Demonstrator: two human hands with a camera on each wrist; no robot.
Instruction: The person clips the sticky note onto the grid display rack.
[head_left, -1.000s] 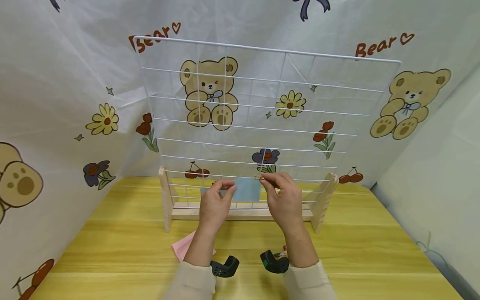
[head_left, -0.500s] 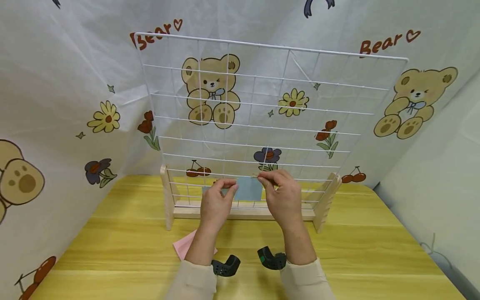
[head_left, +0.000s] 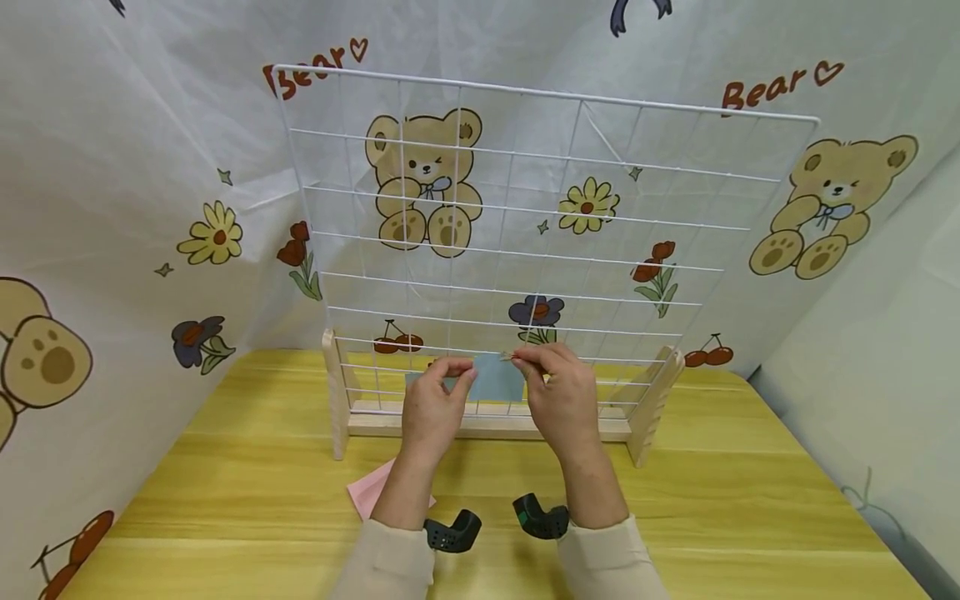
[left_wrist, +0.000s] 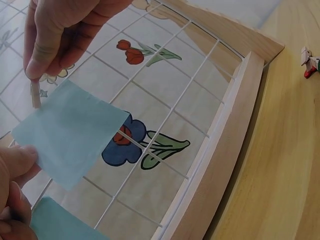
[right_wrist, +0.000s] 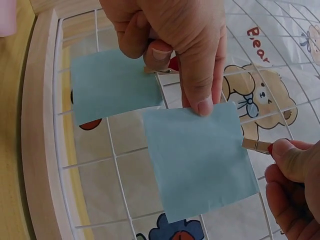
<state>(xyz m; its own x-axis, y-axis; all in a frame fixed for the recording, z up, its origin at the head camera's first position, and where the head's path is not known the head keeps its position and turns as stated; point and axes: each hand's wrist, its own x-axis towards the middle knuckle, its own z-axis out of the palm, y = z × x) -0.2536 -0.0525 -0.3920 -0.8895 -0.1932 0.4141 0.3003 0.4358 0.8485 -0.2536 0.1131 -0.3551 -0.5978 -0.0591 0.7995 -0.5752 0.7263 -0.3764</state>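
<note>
While left grip (head_left: 435, 406) pinches square blue paper (head_left: 498, 382), right grip (head_left: 564, 398) pinches wooden clothespin (head_left: 506, 356) at one o'clock; clipping apparently needs alignment next.

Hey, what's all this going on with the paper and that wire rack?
A person is working at a white wire grid. Their left hand pinches a blue sheet at its edge, in front of the grid. Their right hand holds a small wooden clothespin with its tip at the sheet's edge; whether it has gripped the paper, I can't tell. A second blue sheet is beside it, with another clothespin at its corner. Something pink lies on the table.
</note>
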